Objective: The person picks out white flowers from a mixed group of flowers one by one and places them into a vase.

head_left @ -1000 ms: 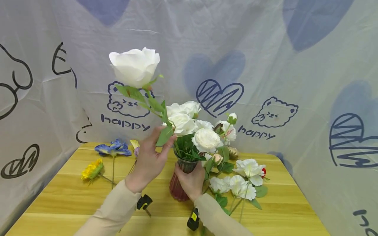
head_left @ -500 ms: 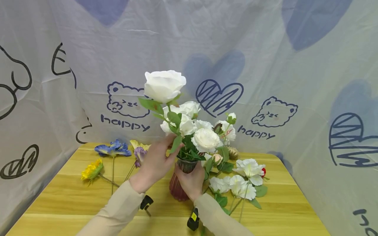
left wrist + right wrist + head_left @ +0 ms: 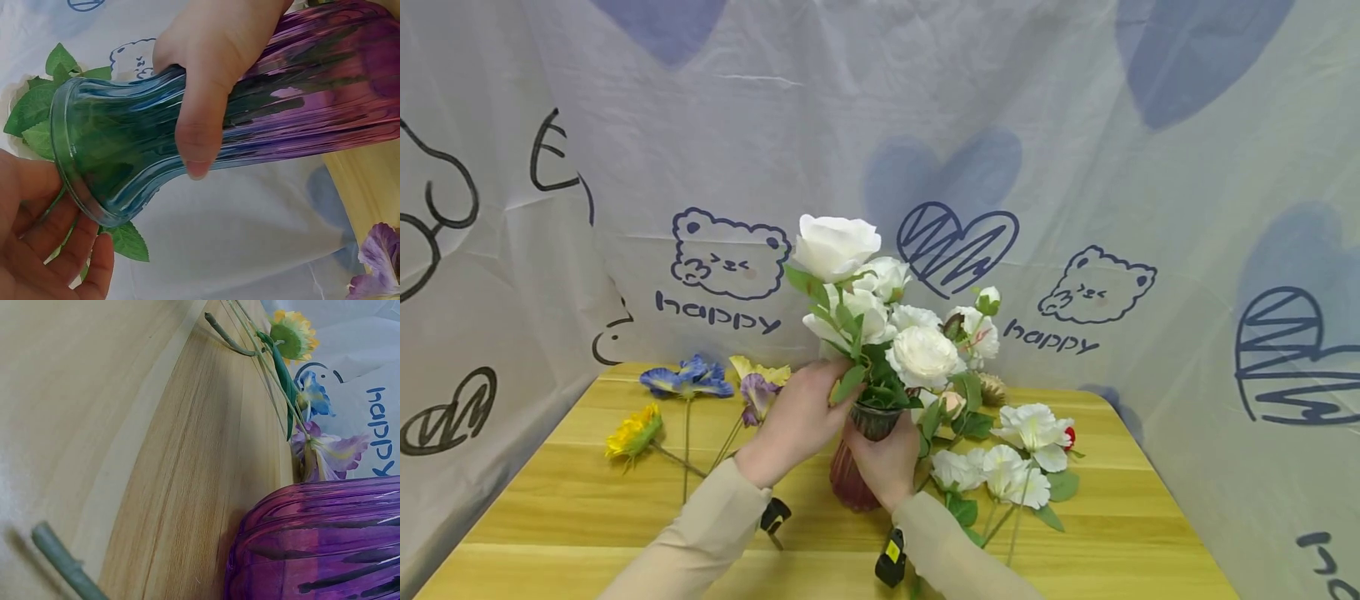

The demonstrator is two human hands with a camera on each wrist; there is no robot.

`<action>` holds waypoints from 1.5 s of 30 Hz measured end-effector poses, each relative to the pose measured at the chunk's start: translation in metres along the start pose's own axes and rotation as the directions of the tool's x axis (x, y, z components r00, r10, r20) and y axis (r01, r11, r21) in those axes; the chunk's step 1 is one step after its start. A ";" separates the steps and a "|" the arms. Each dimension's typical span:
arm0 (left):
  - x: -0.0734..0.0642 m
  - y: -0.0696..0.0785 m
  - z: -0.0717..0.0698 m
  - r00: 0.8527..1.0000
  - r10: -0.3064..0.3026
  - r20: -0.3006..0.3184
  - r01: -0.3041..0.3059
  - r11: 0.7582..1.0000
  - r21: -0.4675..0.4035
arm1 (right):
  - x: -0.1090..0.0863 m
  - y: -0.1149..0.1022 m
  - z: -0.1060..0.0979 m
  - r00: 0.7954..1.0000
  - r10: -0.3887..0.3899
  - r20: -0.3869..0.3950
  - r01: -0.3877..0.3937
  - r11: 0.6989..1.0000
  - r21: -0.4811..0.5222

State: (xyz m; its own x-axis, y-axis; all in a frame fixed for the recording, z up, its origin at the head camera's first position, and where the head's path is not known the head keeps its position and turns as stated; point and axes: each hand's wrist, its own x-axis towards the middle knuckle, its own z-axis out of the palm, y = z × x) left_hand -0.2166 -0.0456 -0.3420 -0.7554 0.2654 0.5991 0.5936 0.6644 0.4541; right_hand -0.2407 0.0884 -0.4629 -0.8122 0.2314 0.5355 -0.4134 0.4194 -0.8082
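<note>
the left hand (image 3: 797,421) has its fingers curled about the stem of the tallest white rose (image 3: 837,247) at the mouth of a glass vase (image 3: 852,482), the bloom topping the other white flowers (image 3: 925,357). the right hand (image 3: 887,461) wraps round the vase's neck, its base on the wooden table (image 3: 1090,533), with a sunflower (image 3: 634,432) and blue flower (image 3: 691,377) lying to the left.
</note>
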 end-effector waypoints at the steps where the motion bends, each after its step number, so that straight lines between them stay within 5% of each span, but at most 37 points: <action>1: 0.000 0.000 0.000 1.000 -0.007 0.004 0.007 1.000 0.008 | 0.000 0.000 0.000 1.000 -0.002 0.000 0.002 1.000 0.000; 7: -0.005 -0.002 0.000 0.998 -0.065 0.014 0.066 0.997 -0.035 | 0.000 0.001 0.000 1.000 -0.016 0.008 0.016 1.000 0.004; 13: -0.011 -0.002 -0.004 0.996 -0.078 -0.051 0.072 0.991 -0.114 | 0.000 0.003 0.000 1.000 -0.020 0.010 0.020 1.000 0.008; 26: -0.003 0.002 -0.011 0.958 0.074 -0.278 -0.135 0.968 -0.210 | 0.000 0.007 0.002 0.998 -0.069 -0.003 0.069 0.996 0.053; 38: 0.004 0.003 -0.011 0.972 0.041 -0.231 -0.083 0.981 -0.175 | 0.000 0.006 0.001 0.998 -0.055 -0.009 0.056 0.997 0.048; 45: 0.003 0.001 -0.006 0.990 -0.026 -0.139 0.006 0.989 -0.146 | 0.000 0.003 0.000 0.999 -0.033 -0.012 0.033 0.999 0.009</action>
State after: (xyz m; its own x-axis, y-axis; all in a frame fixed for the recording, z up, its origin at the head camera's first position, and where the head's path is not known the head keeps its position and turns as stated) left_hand -0.2169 -0.0487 -0.3358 -0.7250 0.1481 0.6726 0.6231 0.5571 0.5489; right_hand -0.2424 0.0899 -0.4656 -0.7932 0.2284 0.5646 -0.4435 0.4188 -0.7924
